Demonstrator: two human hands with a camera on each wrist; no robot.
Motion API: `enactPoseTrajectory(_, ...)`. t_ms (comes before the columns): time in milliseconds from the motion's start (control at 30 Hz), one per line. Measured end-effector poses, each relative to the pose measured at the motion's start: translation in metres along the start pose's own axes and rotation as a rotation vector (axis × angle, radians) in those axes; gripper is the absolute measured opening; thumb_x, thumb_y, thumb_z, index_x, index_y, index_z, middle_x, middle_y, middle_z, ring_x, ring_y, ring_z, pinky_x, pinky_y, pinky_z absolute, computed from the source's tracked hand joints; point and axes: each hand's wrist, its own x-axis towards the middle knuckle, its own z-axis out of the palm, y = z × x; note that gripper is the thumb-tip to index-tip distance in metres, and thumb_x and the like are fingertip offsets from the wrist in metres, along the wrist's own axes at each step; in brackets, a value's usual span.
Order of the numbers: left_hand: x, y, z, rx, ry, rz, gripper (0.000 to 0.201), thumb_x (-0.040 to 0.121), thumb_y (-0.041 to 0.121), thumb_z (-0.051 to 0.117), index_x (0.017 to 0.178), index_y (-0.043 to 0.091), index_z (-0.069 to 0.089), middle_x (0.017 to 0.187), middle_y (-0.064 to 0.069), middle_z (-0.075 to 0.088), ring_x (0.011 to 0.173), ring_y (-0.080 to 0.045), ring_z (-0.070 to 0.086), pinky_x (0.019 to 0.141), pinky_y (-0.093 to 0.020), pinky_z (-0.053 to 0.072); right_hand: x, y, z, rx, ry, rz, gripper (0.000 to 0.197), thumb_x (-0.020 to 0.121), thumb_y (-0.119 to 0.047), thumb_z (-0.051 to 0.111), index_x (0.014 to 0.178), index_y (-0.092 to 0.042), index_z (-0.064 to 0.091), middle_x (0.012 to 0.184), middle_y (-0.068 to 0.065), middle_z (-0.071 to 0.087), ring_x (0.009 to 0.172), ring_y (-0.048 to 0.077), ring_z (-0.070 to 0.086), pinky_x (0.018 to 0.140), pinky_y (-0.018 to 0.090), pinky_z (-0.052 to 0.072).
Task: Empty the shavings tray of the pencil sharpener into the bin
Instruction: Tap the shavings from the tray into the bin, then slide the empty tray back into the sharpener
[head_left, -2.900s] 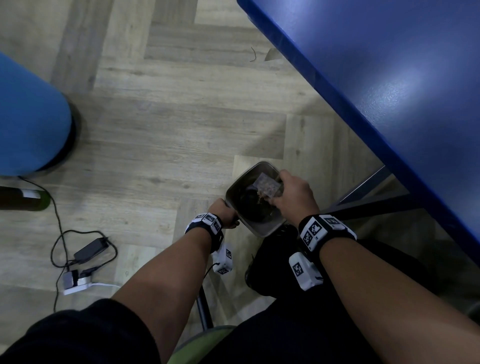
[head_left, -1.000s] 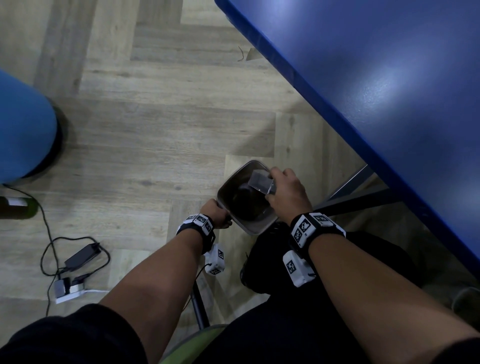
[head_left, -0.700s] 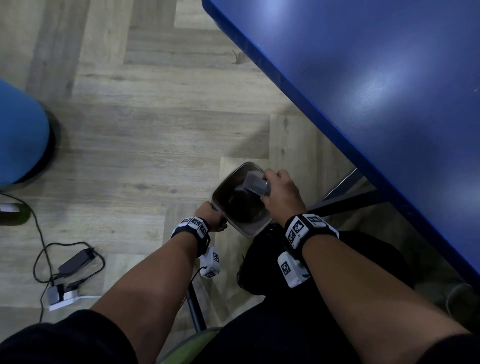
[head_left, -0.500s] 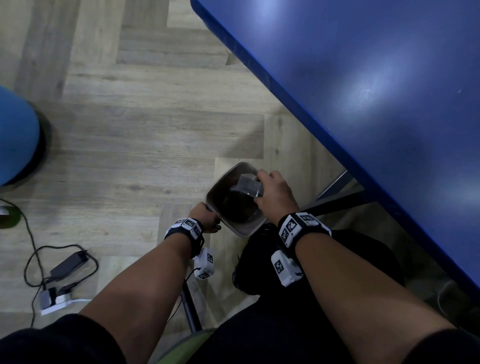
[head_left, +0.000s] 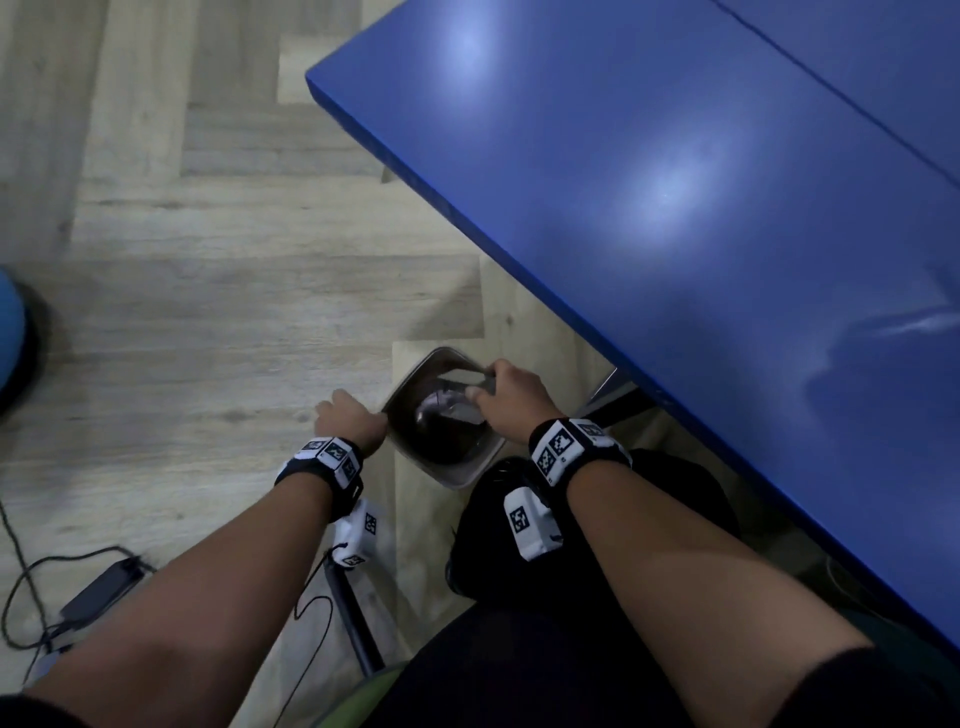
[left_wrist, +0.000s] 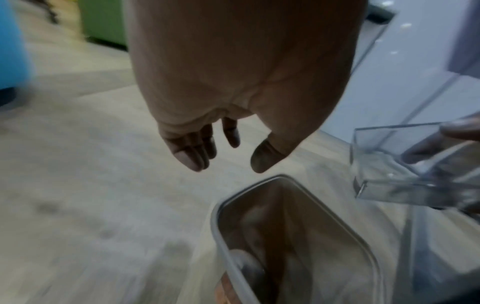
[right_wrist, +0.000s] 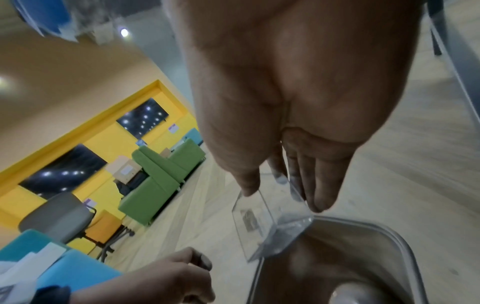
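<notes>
The grey bin (head_left: 407, 381) stands on the wooden floor beside the table, with dark contents inside. My right hand (head_left: 483, 396) pinches the clear plastic shavings tray (head_left: 460, 408) and holds it tilted over the bin's mouth. In the right wrist view my thumb and fingers (right_wrist: 318, 197) clamp the tray (right_wrist: 259, 224) just above the bin's rim (right_wrist: 384, 228); the tray looks almost bare. My left hand (head_left: 345, 418) hovers by the bin's left side, and the left wrist view shows it (left_wrist: 228, 160) with relaxed fingers, holding nothing, above the bin's rim (left_wrist: 215, 214).
A blue table (head_left: 675, 208) overhangs the right side, and its dark frame (head_left: 618, 402) runs close behind the bin. A power adapter with cables (head_left: 98, 582) lies on the floor at the left. A black chair leg (head_left: 353, 613) and dark clothing are near me.
My left hand has let go of the bin's near rim and drawn off to the left. The right hand stays over the bin with the tray.
</notes>
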Motion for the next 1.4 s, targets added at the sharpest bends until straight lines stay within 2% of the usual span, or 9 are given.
enactPoseTrajectory(167,-0.031,0.028,-0.048,0.136,-0.146,0.508,0.085,0.076,0.02,0.085,0.15,0.013,0.044,0.152,-0.02,0.043,0.133,-0.043,0.056,0.113,-0.044,0.049,-0.024,-0.018,-0.023,-0.037,-0.061,-0.033,0.039,0.107,-0.042,0.055,0.126,-0.009,0.063,0.122,0.013,0.069,0.099,0.026,0.06,0.082,0.033,0.044)
enactPoseTrajectory(267,-0.064,0.045,-0.073,0.201,-0.239,0.782,0.118,0.068,0.027,0.096,0.164,0.013,0.03,0.163,-0.015,0.036,0.148,-0.032,0.045,0.118,-0.025,0.033,-0.04,-0.035,-0.04,-0.033,-0.074,-0.067,0.041,0.109,-0.044,0.048,0.123,-0.01,0.066,0.119,0.013,0.07,0.098,0.026,0.06,0.081,0.033,0.042)
enactPoseTrajectory(400,-0.102,0.058,-0.108,0.218,-0.197,0.957,0.112,0.071,0.033,0.095,0.162,0.011,0.034,0.16,-0.013,0.048,0.143,-0.028,0.052,0.111,-0.02,0.033,-0.06,-0.054,-0.053,0.052,-0.094,-0.063,0.049,0.102,-0.057,0.046,0.113,-0.015,0.068,0.108,0.009,0.074,0.097,0.028,0.073,0.092,0.044,0.058)
enactPoseTrajectory(500,-0.132,0.062,-0.139,0.237,-0.135,1.044,0.09,0.074,0.057,0.084,0.147,0.012,0.054,0.141,-0.008,0.066,0.125,-0.028,0.065,0.105,-0.032,0.049,-0.078,-0.059,-0.062,0.161,-0.107,-0.084,0.049,0.098,-0.062,0.05,0.096,-0.018,0.071,0.095,0.006,0.078,0.092,0.027,0.077,0.093,0.054,0.062)
enactPoseTrajectory(600,-0.151,0.061,-0.165,0.255,-0.083,1.082,0.07,0.078,0.047,0.089,0.135,0.016,0.063,0.129,-0.002,0.073,0.115,-0.022,0.07,0.099,-0.037,0.055,-0.105,-0.07,-0.075,0.21,-0.094,-0.132,0.05,0.102,-0.059,0.053,0.089,-0.016,0.074,0.086,0.005,0.08,0.089,0.026,0.079,0.094,0.054,0.062)
enactPoseTrajectory(733,-0.192,0.069,-0.193,0.33,-0.074,1.146,0.068,0.079,0.044,0.091,0.136,0.021,0.063,0.129,0.004,0.073,0.112,-0.014,0.069,0.098,-0.035,0.057,-0.16,-0.077,-0.097,0.114,-0.049,-0.265,0.039,0.101,-0.057,0.06,0.117,-0.024,0.072,0.094,-0.009,0.078,0.089,0.007,0.074,0.089,0.038,0.06)
enactPoseTrajectory(867,-0.239,0.084,-0.214,0.448,-0.07,1.232,0.062,0.081,0.048,0.087,0.133,0.024,0.064,0.125,0.008,0.074,0.11,-0.011,0.069,0.095,-0.03,0.055,-0.221,-0.073,-0.121,-0.004,0.032,-0.389,0.075,0.087,-0.061,0.076,0.151,-0.027,0.053,0.133,-0.007,0.071,0.119,0.011,0.067,0.102,0.037,0.057)
enactPoseTrajectory(1133,-0.331,0.132,-0.214,0.639,-0.131,1.352,0.044,0.076,0.06,0.082,0.107,0.04,0.057,0.097,0.024,0.064,0.085,0.005,0.06,0.075,-0.02,0.049,-0.316,-0.042,-0.152,-0.067,0.283,-0.393,0.076,0.085,-0.049,0.085,0.151,-0.03,0.052,0.14,-0.012,0.064,0.124,0.008,0.061,0.106,0.032,0.053)
enactPoseTrajectory(1400,-0.424,0.204,-0.216,0.87,-0.244,1.533,0.107,0.071,0.079,0.077,0.161,0.051,0.026,0.151,0.03,0.046,0.132,0.008,0.046,0.106,-0.017,0.04,-0.403,0.034,-0.18,0.052,0.477,-0.219,0.065,0.082,-0.056,0.083,0.139,-0.038,0.058,0.123,-0.023,0.066,0.111,-0.004,0.061,0.092,0.019,0.051)
